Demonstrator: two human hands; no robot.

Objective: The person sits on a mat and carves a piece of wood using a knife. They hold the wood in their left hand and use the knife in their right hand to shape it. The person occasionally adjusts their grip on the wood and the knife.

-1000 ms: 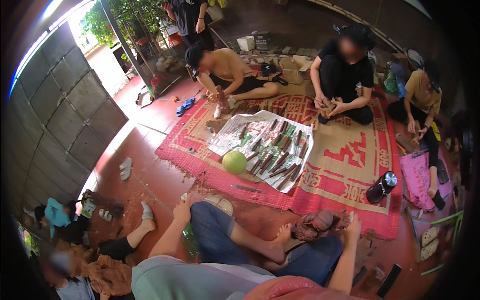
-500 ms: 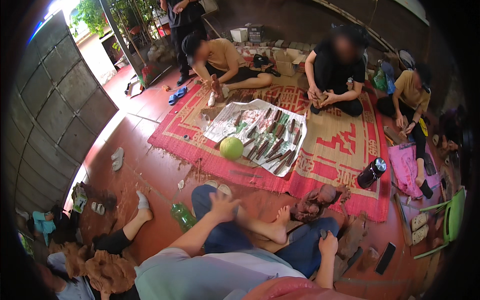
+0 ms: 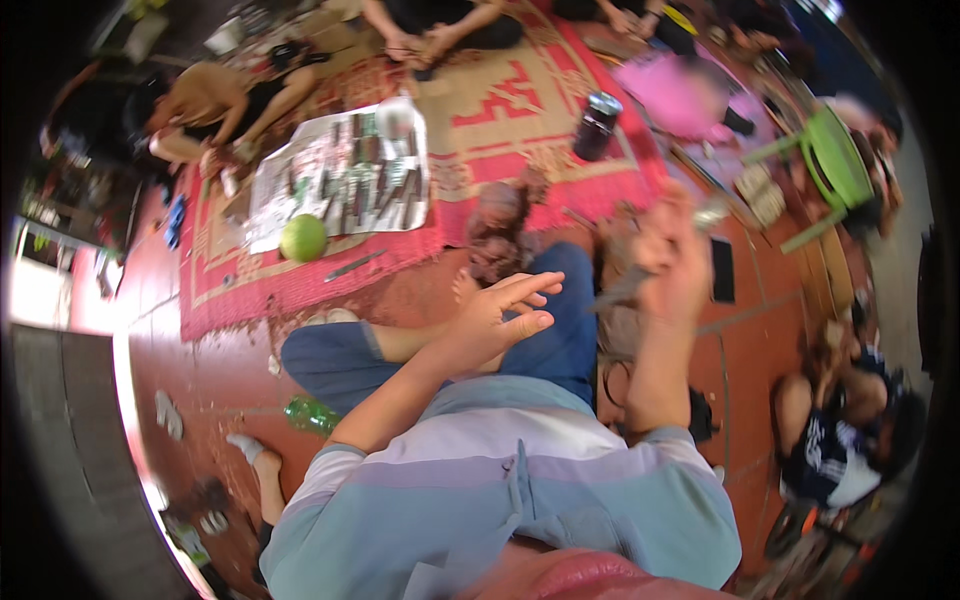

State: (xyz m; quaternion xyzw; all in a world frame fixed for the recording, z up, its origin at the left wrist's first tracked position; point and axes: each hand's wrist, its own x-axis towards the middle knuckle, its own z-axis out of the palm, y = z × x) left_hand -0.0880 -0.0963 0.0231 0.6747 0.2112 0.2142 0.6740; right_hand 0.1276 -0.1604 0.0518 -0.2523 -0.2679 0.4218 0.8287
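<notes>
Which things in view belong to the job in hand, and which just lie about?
Likely the job's:
brown carved figure
blurred grey object at the right hand
dark sticks on the white sheet

Likely lying about:
round green fruit
dark flask
green plastic bottle

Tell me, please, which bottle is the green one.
The see-through bottle on the tiled floor beside the person's left forearm; its green colour sets it apart from the dark flask on the mat.

The left hand [image 3: 505, 312], fingers extended, hovers near a brown sculpture [image 3: 497, 222].
</notes>
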